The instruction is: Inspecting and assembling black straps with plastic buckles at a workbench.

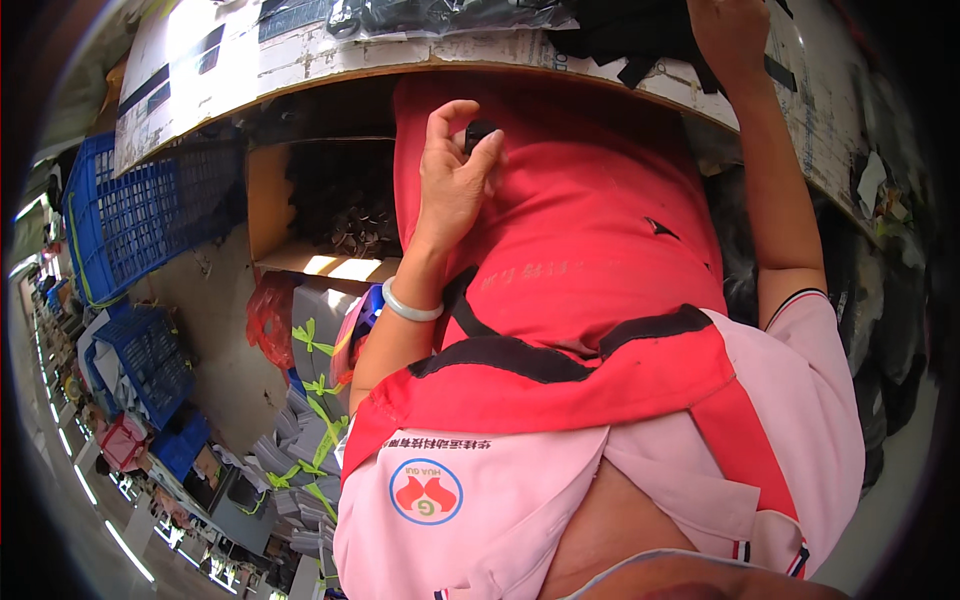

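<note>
Left hand [450,190] has thumb and fingers clamped on a small black piece [479,136], just short of the bench's [470,52] near edge! Right hand [732,42] is beyond that edge, beside black material [622,32]; fingers cropped, so I can't tell its grip.

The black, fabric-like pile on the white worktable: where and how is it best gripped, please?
Perhaps pinch the flat strip end of the black pile, from the near edge of the white worktable: it juts out toward the person, apart from the right hand.
</note>
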Available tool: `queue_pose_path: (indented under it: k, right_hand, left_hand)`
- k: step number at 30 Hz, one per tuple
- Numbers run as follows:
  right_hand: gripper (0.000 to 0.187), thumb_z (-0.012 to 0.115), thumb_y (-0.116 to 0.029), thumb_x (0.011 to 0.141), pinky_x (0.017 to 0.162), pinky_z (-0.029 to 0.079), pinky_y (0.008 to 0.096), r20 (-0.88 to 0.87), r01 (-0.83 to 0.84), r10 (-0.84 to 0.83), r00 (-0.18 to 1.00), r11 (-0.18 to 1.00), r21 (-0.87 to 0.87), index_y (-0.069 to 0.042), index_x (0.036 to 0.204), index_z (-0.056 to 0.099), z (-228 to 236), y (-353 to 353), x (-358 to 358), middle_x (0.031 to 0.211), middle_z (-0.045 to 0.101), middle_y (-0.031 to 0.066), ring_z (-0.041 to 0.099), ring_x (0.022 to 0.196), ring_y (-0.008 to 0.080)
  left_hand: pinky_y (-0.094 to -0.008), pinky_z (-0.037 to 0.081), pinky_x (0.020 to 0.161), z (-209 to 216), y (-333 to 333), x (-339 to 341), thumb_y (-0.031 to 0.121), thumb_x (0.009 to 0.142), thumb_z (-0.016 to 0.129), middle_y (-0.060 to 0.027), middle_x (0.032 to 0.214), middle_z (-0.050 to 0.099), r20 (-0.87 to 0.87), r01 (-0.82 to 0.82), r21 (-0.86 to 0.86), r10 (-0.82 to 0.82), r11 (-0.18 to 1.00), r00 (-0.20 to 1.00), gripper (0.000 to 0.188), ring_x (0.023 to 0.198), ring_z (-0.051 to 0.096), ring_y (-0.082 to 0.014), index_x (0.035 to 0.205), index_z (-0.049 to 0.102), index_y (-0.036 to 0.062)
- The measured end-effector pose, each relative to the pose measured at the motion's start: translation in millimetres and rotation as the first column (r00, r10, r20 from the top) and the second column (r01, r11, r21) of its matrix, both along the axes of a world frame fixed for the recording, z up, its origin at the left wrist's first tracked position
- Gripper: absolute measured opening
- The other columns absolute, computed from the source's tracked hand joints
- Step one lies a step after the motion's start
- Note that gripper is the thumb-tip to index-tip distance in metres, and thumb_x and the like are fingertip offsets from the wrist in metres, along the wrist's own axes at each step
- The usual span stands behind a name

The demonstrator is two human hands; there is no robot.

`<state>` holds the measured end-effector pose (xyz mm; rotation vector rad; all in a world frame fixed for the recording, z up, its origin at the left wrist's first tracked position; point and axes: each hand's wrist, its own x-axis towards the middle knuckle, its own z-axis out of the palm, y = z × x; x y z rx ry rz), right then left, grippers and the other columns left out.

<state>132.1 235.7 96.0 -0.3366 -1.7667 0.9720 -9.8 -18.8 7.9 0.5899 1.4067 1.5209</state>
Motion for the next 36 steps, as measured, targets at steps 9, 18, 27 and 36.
queue_pose_path:
  k: [9, 18, 27, 36]
  right_hand:
    - [0.014, 0.062, -0.012, 0.092, 0.054, 0.039, 0.0171, 0.515, -0.17, 0.568, 0.642, 0.761, -0.627, -0.003, 0.103, 0.063, -18.5, -96.5, -3.8, 0.078, 0.059, -0.0038, 0.047, 0.062, 0.0005]
    - [0.02, 0.06, -0.02, 0.093, 0.045, 0.034, 0.0191, 0.351, -0.087, 0.653, 0.671, 0.539, -0.838, -0.001, 0.087, 0.062, -51.2, -111.0, 1.2, 0.065, 0.057, -0.001, 0.046, 0.05, 0.0037]
    - [0.025, 0.059, -0.027, 0.095, 0.04, 0.035, 0.0181, 0.105, -0.092, 0.528, 0.843, 0.332, -0.939, -0.002, 0.099, 0.059, -72.1, -125.7, -3.4, 0.062, 0.056, -0.0006, 0.048, 0.046, 0.004]
    - [0.024, 0.065, -0.022, 0.092, 0.052, 0.043, 0.0177, 0.089, -0.109, 0.524, 0.847, 0.335, -0.936, -0.002, 0.106, 0.062, -67.6, -124.2, -3.9, 0.074, 0.06, 0.0003, 0.055, 0.061, 0.0043]
  left_hand:
    - [-0.0181, 0.045, 0.052, -0.1, 14.9, 3.2, 0.005, 0.086, 0.067, -0.0002, 0.078, 0.066, -0.055, 0.021, -0.024, -0.023, 0.999, 0.998, 0.014, 0.06, 0.058, -0.0047, 0.097, 0.063, -0.0024]
    - [-0.0231, 0.055, 0.069, -3.7, 13.4, 6.2, 0.0, 0.085, 0.066, -0.0064, 0.09, 0.068, 0.083, -0.067, 0.059, 0.062, 0.996, 0.995, 0.015, 0.074, 0.066, -0.0118, 0.099, 0.065, -0.0053]
    - [-0.0235, 0.054, 0.072, -9.5, 17.8, 9.1, -0.002, 0.081, 0.071, -0.0064, 0.087, 0.068, -0.681, 0.008, 0.187, 0.123, 0.982, 0.722, 0.039, 0.08, 0.066, -0.0124, 0.118, 0.06, 0.0001]
    - [-0.0243, 0.054, 0.07, -1.8, 10.9, 6.2, 0.008, 0.091, 0.063, -0.01, 0.1, 0.065, -0.06, -0.153, 0.098, 0.159, 0.983, 0.985, 0.037, 0.082, 0.064, -0.0145, 0.124, 0.055, -0.0052]
